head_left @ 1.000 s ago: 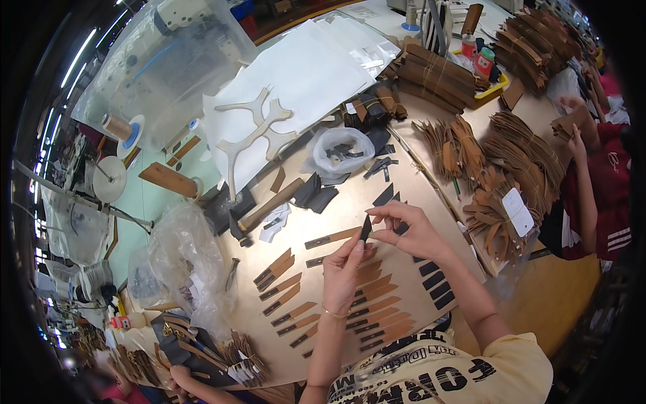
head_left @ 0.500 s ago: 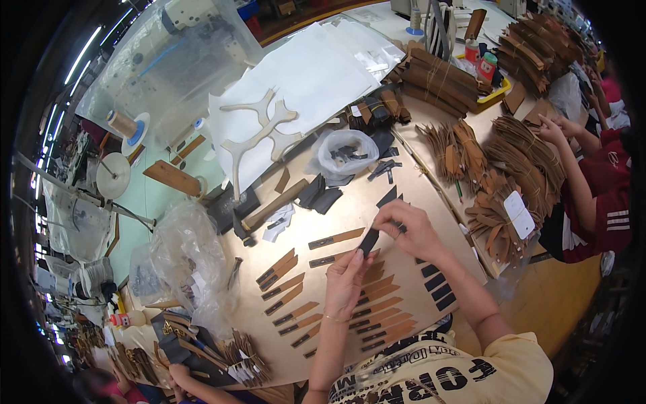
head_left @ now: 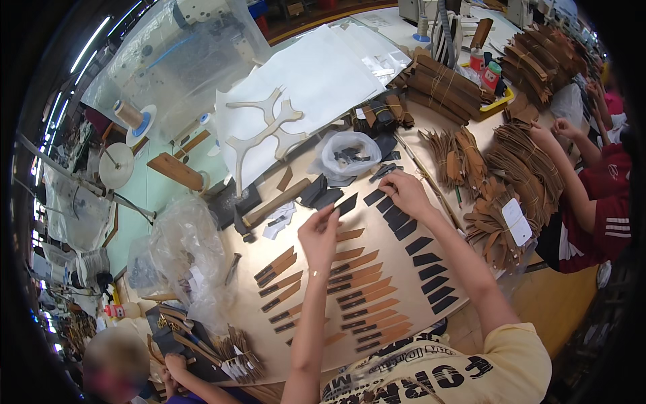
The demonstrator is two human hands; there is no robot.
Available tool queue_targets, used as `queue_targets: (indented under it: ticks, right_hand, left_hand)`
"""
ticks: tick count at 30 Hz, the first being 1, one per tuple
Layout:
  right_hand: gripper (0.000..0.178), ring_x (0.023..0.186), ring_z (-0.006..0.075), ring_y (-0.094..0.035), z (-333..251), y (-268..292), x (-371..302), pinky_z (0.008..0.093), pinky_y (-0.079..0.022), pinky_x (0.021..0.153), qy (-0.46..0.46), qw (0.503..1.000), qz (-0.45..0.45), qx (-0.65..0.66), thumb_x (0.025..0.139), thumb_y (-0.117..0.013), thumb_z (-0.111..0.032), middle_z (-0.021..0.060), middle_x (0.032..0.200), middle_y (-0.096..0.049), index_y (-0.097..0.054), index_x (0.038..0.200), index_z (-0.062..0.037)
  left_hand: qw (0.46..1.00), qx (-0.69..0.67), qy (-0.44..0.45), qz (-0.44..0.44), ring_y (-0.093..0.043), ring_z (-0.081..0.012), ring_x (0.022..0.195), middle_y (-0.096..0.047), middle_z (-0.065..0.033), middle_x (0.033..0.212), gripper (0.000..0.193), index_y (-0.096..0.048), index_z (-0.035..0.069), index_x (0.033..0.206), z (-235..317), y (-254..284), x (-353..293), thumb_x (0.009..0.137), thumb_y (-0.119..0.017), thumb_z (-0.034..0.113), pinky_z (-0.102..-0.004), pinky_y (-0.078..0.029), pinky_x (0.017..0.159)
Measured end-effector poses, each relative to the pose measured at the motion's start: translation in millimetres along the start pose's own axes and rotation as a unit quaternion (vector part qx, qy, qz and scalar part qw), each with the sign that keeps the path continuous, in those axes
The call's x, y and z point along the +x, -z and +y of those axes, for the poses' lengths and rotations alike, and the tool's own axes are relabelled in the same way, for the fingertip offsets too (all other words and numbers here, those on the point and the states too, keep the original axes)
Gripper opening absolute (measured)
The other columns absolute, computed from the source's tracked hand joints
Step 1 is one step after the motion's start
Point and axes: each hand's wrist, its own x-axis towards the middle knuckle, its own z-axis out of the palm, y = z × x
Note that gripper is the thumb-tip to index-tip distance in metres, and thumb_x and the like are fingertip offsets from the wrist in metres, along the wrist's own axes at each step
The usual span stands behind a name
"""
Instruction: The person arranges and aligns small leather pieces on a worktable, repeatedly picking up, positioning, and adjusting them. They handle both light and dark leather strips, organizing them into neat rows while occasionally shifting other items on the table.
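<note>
My left hand point(head_left: 319, 236) pinches a small black slant-ended strip point(head_left: 346, 204) between thumb and fingers, raised over the table. Further right, my right hand point(head_left: 408, 193) has its fingers closed at the end of a black strip point(head_left: 374, 197), the top one of an overlapping row of black strips point(head_left: 395, 219). More black strips point(head_left: 430, 272) run down the right side toward me. Between my forearms lie columns of brown strips point(head_left: 363, 277), with dark pieces on their left ends. Another group of brown strips point(head_left: 278, 285) is left of my left forearm.
A plastic bag of black scraps point(head_left: 350, 156) stands beyond my hands, near a hammer point(head_left: 269, 210). Bundled brown pieces point(head_left: 501, 202) line the right side, where a co-worker's arm point(head_left: 562, 168) reaches in. Crumpled clear plastic point(head_left: 192, 252) lies left; another person's hand point(head_left: 176, 365) is lower left.
My hands have separated: the left moved left and up with a black strip, while the right moved up to the black row. A brown strip near the left hand is now partly covered.
</note>
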Motion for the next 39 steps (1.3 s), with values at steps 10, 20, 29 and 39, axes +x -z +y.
queue_targets:
  ticks: [10,20,29,39]
  right_hand:
    - [0.016,0.086,0.0297,-0.063,13,11,2,0.0389,-0.051,0.076,0.045,0.998,0.035,-0.037,0.092,-0.066,-0.020,0.0101,0.096,-0.061,-0.072,0.101,-0.0081]
    - [0.016,0.090,0.0307,-0.062,21,14,20,0.0408,-0.051,0.079,0.042,0.997,0.035,-0.055,0.091,-0.065,-0.024,0.0090,0.097,-0.059,-0.075,0.098,-0.0131]
    - [0.013,0.067,0.0166,-0.058,-24,59,-77,0.0285,-0.048,0.062,0.021,0.995,0.029,0.092,0.088,-0.070,-0.009,0.0084,0.084,-0.064,-0.072,0.100,-0.0036]
    - [0.026,0.078,0.0142,-0.056,-52,32,-252,0.0317,-0.037,0.075,0.286,0.953,-0.089,0.033,0.076,-0.080,-0.019,-0.0036,0.088,-0.060,-0.073,0.101,-0.0208]
  left_hand:
    - [0.952,0.265,-0.152,0.008,-0.066,-0.0198,0.060,-0.069,-0.0173,0.084,0.020,-0.071,-0.004,0.099,-40,-62,59,0.082,-0.072,0.007,-0.0312,-0.052,0.061]
    - [0.945,0.262,-0.193,0.037,-0.059,-0.0219,0.065,-0.059,-0.0165,0.106,0.018,-0.069,-0.002,0.104,-13,-48,35,0.087,-0.066,0.006,-0.0326,-0.049,0.061]
    - [0.891,0.371,-0.235,0.116,-0.065,-0.0289,0.091,-0.066,-0.0134,0.108,0.024,-0.071,0.003,0.104,-2,65,-141,0.082,-0.069,-0.006,-0.0334,-0.053,0.077]
    - [0.842,0.439,-0.314,0.006,-0.062,-0.0242,0.092,-0.057,-0.0072,0.120,0.035,-0.074,0.011,0.104,-69,52,-300,0.073,-0.086,0.020,-0.0344,-0.048,0.072]
